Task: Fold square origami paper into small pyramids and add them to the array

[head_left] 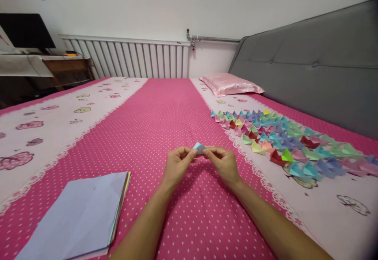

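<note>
A small folded piece of light blue paper [199, 148] is held up between my two hands, above the pink dotted bedspread [165, 114]. My left hand [179, 160] pinches its left side between thumb and fingers. On its right side, my right hand [222, 162] grips it the same way. The paper has a pointed top, and its lower edges are partly covered by my thumbs. To the right, rows of folded paper boats [283, 134] in many colours stand close together on the bed.
At the lower left lies a stack of paper sheets [85, 208], pale lavender on top. A pink pillow [230, 84] rests at the back right, near the grey headboard [313, 51]. Behind the bed are a radiator [126, 57] and a desk with a monitor [26, 31].
</note>
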### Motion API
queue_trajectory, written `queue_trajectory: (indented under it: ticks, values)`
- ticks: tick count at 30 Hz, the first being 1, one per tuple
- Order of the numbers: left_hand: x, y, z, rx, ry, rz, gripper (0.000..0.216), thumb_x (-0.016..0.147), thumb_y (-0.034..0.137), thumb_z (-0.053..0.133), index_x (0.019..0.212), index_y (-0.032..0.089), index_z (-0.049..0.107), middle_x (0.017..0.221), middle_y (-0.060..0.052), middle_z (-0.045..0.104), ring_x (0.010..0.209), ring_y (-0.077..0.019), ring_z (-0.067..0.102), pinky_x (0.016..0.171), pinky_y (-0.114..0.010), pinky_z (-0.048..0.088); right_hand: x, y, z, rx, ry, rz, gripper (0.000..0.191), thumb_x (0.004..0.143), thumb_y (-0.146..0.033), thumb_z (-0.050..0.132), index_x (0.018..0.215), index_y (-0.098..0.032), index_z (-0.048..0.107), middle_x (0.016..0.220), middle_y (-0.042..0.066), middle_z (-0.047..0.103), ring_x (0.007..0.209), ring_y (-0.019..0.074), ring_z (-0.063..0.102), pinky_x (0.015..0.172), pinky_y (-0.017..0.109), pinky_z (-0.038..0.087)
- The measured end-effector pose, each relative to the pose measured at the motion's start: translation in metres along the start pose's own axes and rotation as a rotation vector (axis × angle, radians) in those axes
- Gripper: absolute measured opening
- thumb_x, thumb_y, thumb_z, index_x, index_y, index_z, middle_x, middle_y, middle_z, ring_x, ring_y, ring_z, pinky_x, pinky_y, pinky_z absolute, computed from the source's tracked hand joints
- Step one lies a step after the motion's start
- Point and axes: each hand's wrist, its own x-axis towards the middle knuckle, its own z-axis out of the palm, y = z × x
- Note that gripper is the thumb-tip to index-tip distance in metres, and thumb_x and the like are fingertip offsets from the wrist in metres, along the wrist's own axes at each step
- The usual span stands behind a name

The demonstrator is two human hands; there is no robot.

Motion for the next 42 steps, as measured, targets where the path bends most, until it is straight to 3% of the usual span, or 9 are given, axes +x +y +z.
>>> queue_trajectory:
  ticks: [5,11,17,31,36,39,42]
  values:
    - [-0.0014,0.0010,0.0028,0.043,-0.004,0.058,0.023,0.077,0.036,0.060,0.080,0.014,0.065,0.084,-0.009,0.070,0.078,-0.0189,0.066,0.071,-0.031,0.052,-0.0007,0.0005,0.0012,0.001,0.013,-0.011,0.013,0.072,-0.032,0.066,0.078,-0.023,0.072,0.082,0.003,0.072,0.078,0.0204,0.066,0.076,0.036,0.050]
    - [-0.0015,-0.0015,0.0056,0.062,0.037,0.110,0.042,0.079,0.033,0.057,0.118,0.016,0.053,0.093,-0.009,0.069,0.082,-0.0194,0.066,0.071,-0.032,0.052,-0.0014,0.0023,0.0024,0.005,0.045,-0.009,0.015,0.072,-0.032,0.067,0.083,-0.023,0.072,0.087,0.004,0.072,0.080,0.0204,0.066,0.076,0.036,0.050]
    - [-0.0020,0.0022,0.0050,0.079,0.028,0.081,0.033,0.078,0.032,0.058,0.107,0.018,0.064,0.094,-0.008,0.070,0.084,-0.0194,0.065,0.072,-0.032,0.053,-0.0019,0.0018,0.0023,-0.011,0.066,-0.015,0.015,0.071,-0.032,0.067,0.082,-0.023,0.072,0.085,0.003,0.072,0.077,0.0198,0.065,0.073,0.035,0.051]
    - [0.0008,-0.0004,0.0048,-0.086,0.007,-0.006,0.026,0.073,0.030,0.064,0.095,0.018,0.068,0.093,-0.008,0.070,0.083,-0.0180,0.065,0.071,-0.028,0.052,-0.0001,0.0038,0.0045,0.164,0.106,0.063,0.028,0.063,-0.032,0.074,0.082,-0.020,0.058,0.069,-0.001,0.064,0.063,0.0135,0.062,0.062,0.027,0.050]
    - [0.0023,-0.0014,0.0025,-0.061,-0.004,-0.019,0.021,0.072,0.027,0.064,0.089,0.018,0.070,0.085,-0.007,0.071,0.076,-0.0162,0.065,0.069,-0.028,0.051,0.0002,0.0029,0.0038,0.125,0.029,0.089,0.027,0.067,-0.033,0.071,0.088,-0.019,0.064,0.072,0.002,0.067,0.066,0.0145,0.063,0.065,0.029,0.050]
    - [0.0026,-0.0006,0.0017,-0.016,-0.030,-0.004,0.019,0.073,0.024,0.062,0.088,0.018,0.071,0.082,-0.007,0.071,0.074,-0.0155,0.064,0.069,-0.027,0.051,0.0001,0.0034,0.0034,0.072,0.002,0.085,0.021,0.069,-0.034,0.069,0.083,-0.018,0.068,0.079,0.004,0.069,0.074,0.0166,0.063,0.072,0.031,0.049]
    - [0.0031,-0.0002,0.0013,0.030,-0.029,-0.007,0.017,0.072,0.021,0.061,0.085,0.016,0.071,0.078,-0.006,0.070,0.068,-0.0143,0.062,0.067,-0.027,0.050,0.0006,0.0040,0.0027,0.030,-0.001,0.092,0.018,0.070,-0.034,0.068,0.077,-0.018,0.068,0.074,0.003,0.068,0.069,0.0155,0.061,0.069,0.030,0.047]
